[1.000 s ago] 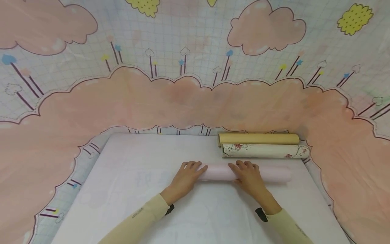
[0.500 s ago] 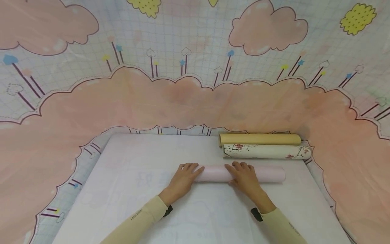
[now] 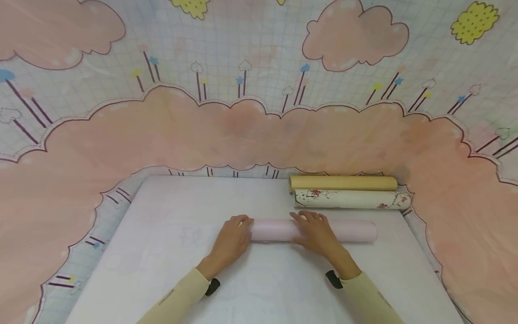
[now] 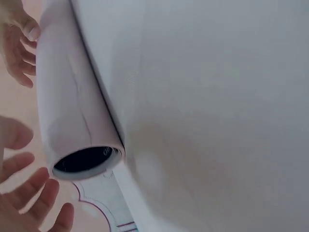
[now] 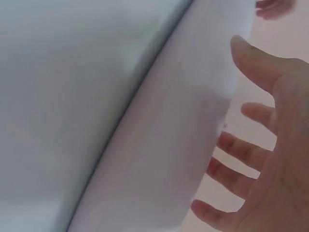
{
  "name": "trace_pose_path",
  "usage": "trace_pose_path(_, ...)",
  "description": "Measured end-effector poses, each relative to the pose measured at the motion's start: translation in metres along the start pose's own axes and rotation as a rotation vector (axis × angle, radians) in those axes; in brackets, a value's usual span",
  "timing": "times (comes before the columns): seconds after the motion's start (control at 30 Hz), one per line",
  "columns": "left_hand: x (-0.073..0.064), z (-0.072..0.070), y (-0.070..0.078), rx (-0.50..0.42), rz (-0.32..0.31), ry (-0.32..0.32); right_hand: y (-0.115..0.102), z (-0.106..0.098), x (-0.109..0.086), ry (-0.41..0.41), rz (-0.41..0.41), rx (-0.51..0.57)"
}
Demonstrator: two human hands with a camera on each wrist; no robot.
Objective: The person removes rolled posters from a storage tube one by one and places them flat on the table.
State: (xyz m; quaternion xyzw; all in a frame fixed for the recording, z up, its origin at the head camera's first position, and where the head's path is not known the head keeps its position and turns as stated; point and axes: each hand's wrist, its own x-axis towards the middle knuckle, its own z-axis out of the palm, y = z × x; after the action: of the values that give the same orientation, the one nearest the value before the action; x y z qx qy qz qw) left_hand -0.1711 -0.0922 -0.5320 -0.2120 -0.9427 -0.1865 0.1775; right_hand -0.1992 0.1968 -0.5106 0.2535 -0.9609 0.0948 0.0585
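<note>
Both hands have slid leftward along the pink paper roll [image 3: 311, 230], left hand [image 3: 230, 240] and right hand [image 3: 313, 231] resting flat, fingers straight, on the white sheet [image 3: 162, 252].

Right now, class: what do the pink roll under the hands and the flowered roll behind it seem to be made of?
Pink roll: probably matte paper, thin wound sheet around a hollow end in the left wrist view. Flowered roll: likely printed paper, cream with blossom branches, no gloss visible.

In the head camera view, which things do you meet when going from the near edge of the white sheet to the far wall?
White sheet → pink roll under both hands → flowered roll → tan roll → cloud-patterned cloth.
</note>
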Motion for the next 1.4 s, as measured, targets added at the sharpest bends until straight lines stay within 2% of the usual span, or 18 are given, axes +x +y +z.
trace_pose_path(0.1,-0.006,-0.007,-0.006,-0.101,-0.097,0.079,-0.018,0.003,0.012,-0.021,-0.026,0.024)
trace_pose_path(0.2,-0.011,-0.012,-0.01,-0.193,-0.196,0.104,-0.033,0.01,0.021,-0.044,-0.06,0.034)
trace_pose_path(0.33,-0.017,-0.012,-0.012,-0.289,-0.305,0.086,-0.046,0.021,0.027,-0.059,-0.079,0.021)
trace_pose_path(0.5,-0.023,-0.008,-0.009,-0.431,-0.405,0.03,-0.05,0.029,0.027,-0.053,-0.065,0.004)
trace_pose_path(0.73,-0.017,-0.005,-0.004,-0.642,-0.498,-0.05,-0.047,0.035,0.03,-0.051,-0.063,-0.014)
trace_pose_path(0.9,-0.017,-0.005,-0.002,-0.682,-0.537,-0.089,-0.047,0.037,0.034,-0.062,-0.073,-0.006)
trace_pose_path(1.1,-0.019,0.001,-0.001,-0.701,-0.526,-0.129,-0.047,0.035,0.031,-0.078,-0.064,0.02)
trace_pose_path(1.4,-0.013,0.009,-0.005,-0.886,-0.62,-0.193,-0.048,0.034,0.029,-0.038,-0.078,0.029)
